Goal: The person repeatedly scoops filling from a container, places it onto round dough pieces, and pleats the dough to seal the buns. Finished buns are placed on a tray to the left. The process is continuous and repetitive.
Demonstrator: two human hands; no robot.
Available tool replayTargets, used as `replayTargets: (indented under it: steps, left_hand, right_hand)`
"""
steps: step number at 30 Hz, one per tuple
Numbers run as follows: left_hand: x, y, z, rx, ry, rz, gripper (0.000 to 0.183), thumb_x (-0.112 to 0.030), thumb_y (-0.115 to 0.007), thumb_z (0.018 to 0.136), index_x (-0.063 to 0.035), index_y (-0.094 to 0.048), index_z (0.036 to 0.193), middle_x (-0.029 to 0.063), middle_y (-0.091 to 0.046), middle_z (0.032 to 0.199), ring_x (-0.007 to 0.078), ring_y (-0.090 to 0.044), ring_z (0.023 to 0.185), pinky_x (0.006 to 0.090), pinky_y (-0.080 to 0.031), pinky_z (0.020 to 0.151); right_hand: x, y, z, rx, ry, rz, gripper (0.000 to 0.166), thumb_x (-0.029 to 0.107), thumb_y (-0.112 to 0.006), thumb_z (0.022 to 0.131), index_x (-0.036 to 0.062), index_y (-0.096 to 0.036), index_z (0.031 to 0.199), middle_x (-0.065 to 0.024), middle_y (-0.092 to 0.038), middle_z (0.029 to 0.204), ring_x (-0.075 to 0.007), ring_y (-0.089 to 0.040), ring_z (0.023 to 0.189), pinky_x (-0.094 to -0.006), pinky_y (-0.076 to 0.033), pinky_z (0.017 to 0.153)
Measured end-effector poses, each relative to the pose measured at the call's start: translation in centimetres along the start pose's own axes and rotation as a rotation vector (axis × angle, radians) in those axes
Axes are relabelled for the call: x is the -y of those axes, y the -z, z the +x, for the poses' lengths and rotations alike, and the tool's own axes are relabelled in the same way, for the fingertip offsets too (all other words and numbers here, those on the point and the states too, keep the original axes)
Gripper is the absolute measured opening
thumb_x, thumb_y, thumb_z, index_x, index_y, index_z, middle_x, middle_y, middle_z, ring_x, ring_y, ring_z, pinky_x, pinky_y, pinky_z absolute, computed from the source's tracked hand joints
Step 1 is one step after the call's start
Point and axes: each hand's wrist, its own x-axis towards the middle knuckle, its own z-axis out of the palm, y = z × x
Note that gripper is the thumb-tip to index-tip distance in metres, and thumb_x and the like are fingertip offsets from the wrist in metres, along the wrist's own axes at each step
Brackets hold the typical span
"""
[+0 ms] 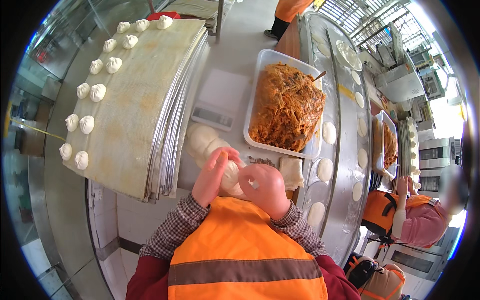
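Note:
A pleated dough bun point(230, 175) sits between my two hands in front of the orange apron. My left hand point(213, 174) cups its left side, fingers pointing away from me. Against its right side rests my right hand point(265, 187), with thumb and fingers curled into a ring; their tips are partly hidden. Just beyond the left fingers, round dough wrappers point(202, 138) lie overlapping on the table. A clear plastic tub point(249, 131) heaped with orange-brown shredded filling point(288, 108) stands ahead to the right, with a utensil handle sticking out.
At left, shaped buns point(98, 93) line the edge of cloth-topped stacked trays point(131, 101). A digital scale point(213, 118) and folded cloth point(291, 173) lie nearby. On the right, a metal conveyor point(337, 157) has dough discs point(325, 169) beside it. Co-workers point(420, 225) stand beyond; another person point(288, 15) is ahead.

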Motion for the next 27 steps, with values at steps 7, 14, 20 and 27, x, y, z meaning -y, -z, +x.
replayTargets:
  steps: [7,14,20,27]
  left_hand:
    - [1.5,-0.6,0.2,-0.138,-0.011,0.036,0.041,-0.036,-0.039,0.100,-0.0030,-0.058,0.086,-0.0014,-0.055,0.078,0.0047,-0.048,0.076,0.0207,-0.040,0.070]
    - [0.9,0.3,0.6,0.046,0.264,-0.143,0.044,-0.042,-0.040,0.099,-0.0042,-0.058,0.085,0.0014,-0.057,0.073,0.0089,-0.054,0.059,0.0219,-0.046,0.055]
    - [0.7,0.6,1.1,0.220,0.593,-0.196,0.049,-0.049,-0.039,0.097,-0.0032,-0.057,0.092,0.0058,-0.059,0.079,0.0129,-0.058,0.060,0.0252,-0.050,0.054]
    - [2.3,-0.7,-1.9,0.055,0.299,-0.124,0.041,-0.040,-0.043,0.098,-0.0016,-0.057,0.097,0.0061,-0.060,0.090,0.0101,-0.056,0.087,0.0241,-0.045,0.079]
  right_hand:
    - [0.9,0.0,0.1,-0.032,-0.039,0.036,0.022,0.004,-0.067,0.074,0.0036,-0.059,0.095,-0.0111,-0.062,0.077,-0.0259,-0.061,0.067,-0.0354,-0.049,0.058]
    - [-0.6,-0.9,-1.0,-0.177,0.124,-0.064,0.022,0.003,-0.067,0.071,0.0034,-0.060,0.093,-0.0102,-0.060,0.075,-0.0286,-0.059,0.066,-0.0361,-0.048,0.058]
    - [-0.4,1.3,-0.7,0.080,0.161,0.013,0.020,0.008,-0.069,0.072,0.0058,-0.060,0.090,-0.0094,-0.059,0.074,-0.0288,-0.060,0.067,-0.0385,-0.049,0.058]
    - [-1.2,-1.5,-3.5,-0.075,0.069,0.019,0.013,0.006,-0.067,0.071,0.0079,-0.057,0.080,-0.0087,-0.058,0.069,-0.0286,-0.059,0.062,-0.0380,-0.047,0.054]
